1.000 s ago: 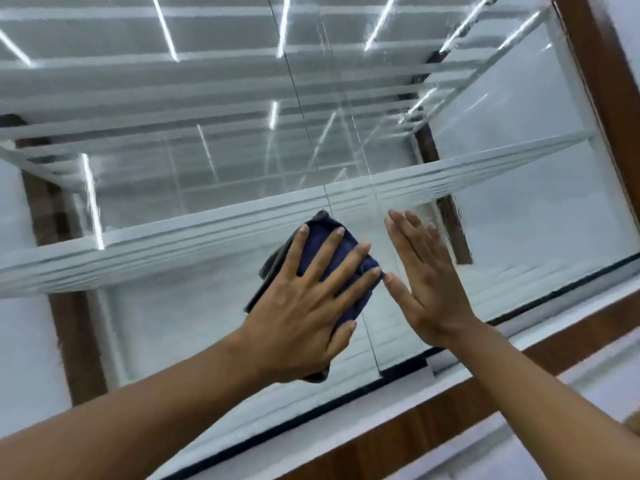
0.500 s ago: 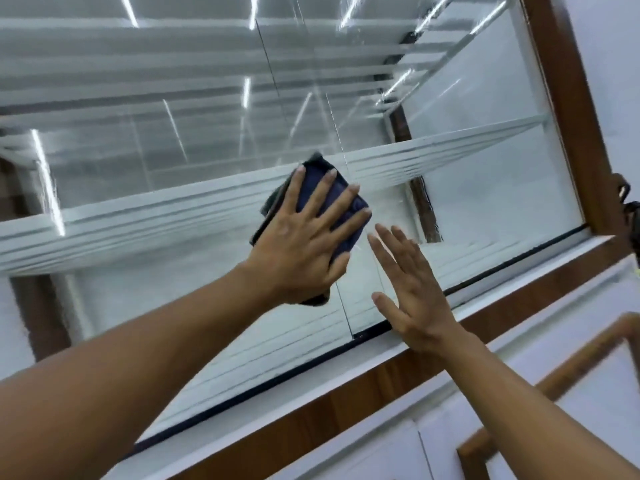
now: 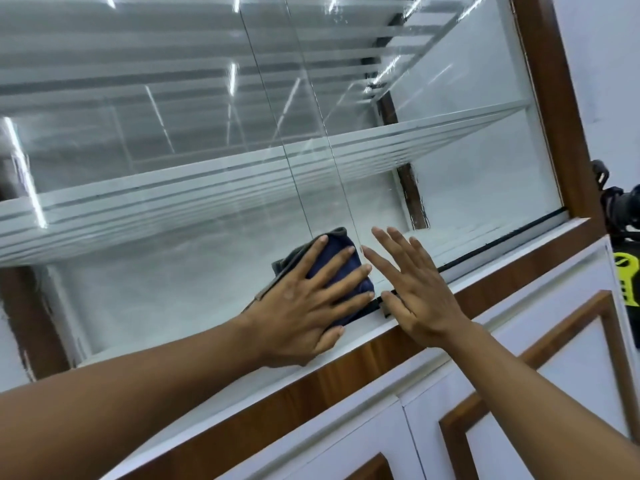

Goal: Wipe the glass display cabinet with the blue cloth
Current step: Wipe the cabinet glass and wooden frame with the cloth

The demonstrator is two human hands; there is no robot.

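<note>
A folded blue cloth [image 3: 356, 259] is pressed against the lower pane of the glass display cabinet [image 3: 180, 285] beneath the straight, spread fingers of the left hand [image 3: 301, 306]. Just right of it, the right hand [image 3: 420, 292] is laid flat on the glass, nothing grasped, above white cupboard doors [image 3: 540, 306].

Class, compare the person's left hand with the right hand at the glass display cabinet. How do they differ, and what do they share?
The left hand presses a folded dark blue cloth against the glass pane; the right hand has no cloth under it. The left hand's fingers slant up to the right; the right hand's fingers slant up to the left. Both hands are open, fingers straight and spread, low on the pane.
</note>
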